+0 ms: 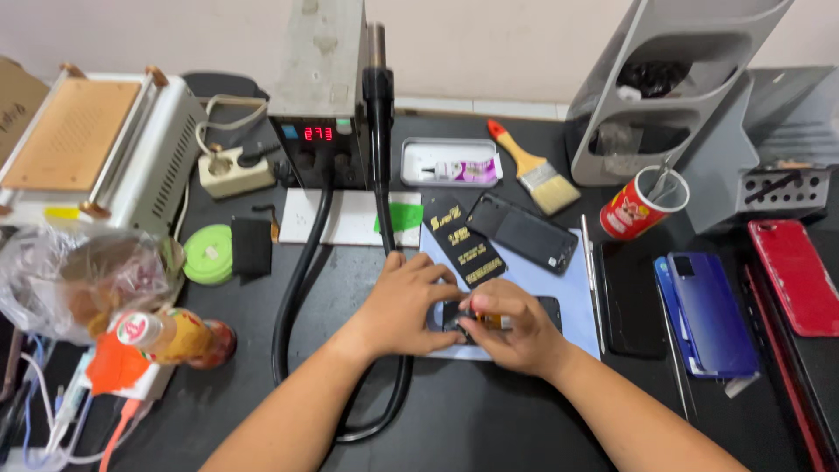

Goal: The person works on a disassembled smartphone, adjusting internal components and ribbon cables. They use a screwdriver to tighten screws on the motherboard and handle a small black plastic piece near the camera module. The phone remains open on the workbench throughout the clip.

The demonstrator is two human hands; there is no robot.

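Both hands on a small black phone [549,308] lying on the pale blue work mat [572,288], centre of the black bench [489,419].

Left hand [404,304]: palm down, fingers curled over the phone's left end, pinning it flat. Not wide open, closed loosely over the device.

Right hand [516,328]: fingers pinched narrow around a small tool with a yellow-orange body [491,320], tip pointing at the phone's left part. Exact tool type hard to tell, mostly hidden by fingers; could be a small driver or pry tool.

Only the right end of the phone is visible, the rest sits under the two hands.

Around it:
- black battery with gold print [463,240] on the mat, just above the left hand
- black phone back/frame [524,232] beside it, tilted
- hot air station [319,96] behind, red digits lit, its black hose [297,288] looping down past the left forearm
- paint brush with orange handle [533,170] and a metal tin [450,162] at the rear
- red cup [638,205] holding tweezers, right of the mat
- blue phone [708,310] and red phone [795,275] at right, well apart from the hands
- screen separator machine [87,149] at far left, green tape roll [208,253] near it
- bottle with red cap [170,336] lying at left
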